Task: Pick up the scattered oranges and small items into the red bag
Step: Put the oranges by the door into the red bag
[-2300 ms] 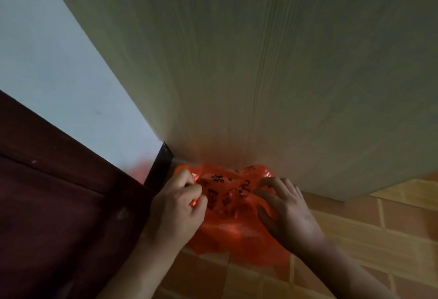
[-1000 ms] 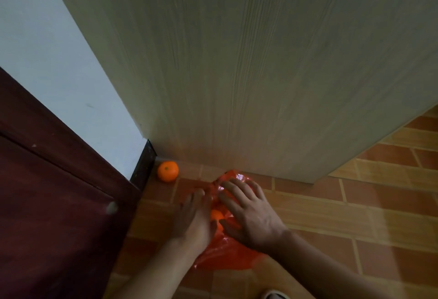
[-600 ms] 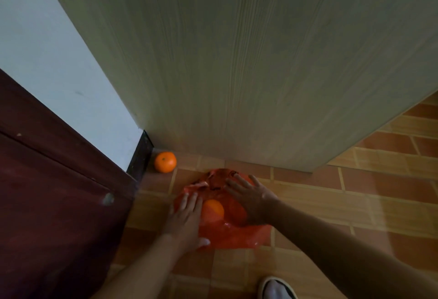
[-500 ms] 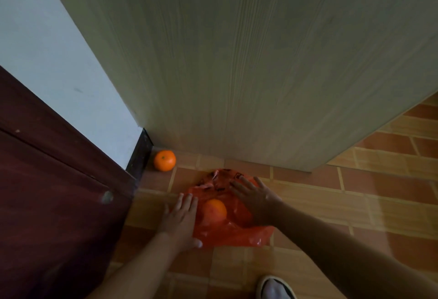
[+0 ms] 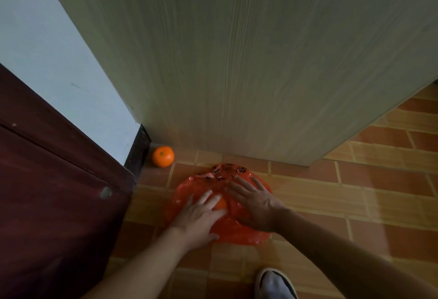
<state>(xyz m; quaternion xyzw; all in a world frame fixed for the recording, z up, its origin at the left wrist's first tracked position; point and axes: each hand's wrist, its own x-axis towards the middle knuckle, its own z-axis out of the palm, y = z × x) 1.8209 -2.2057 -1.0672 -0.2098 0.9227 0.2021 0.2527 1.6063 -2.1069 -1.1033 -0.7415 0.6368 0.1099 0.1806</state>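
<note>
Tiled floor [image 5: 355, 204] bears crinkled, glossy red bag [image 5: 237, 232] with black print

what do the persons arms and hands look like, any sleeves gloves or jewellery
Both forearms are bare as far as the picture shows, with no sleeve in view. The left hand and the right hand wear no gloves, and no ring, watch or bracelet can be seen. The light is dim, so finer marks cannot be made out.
</note>
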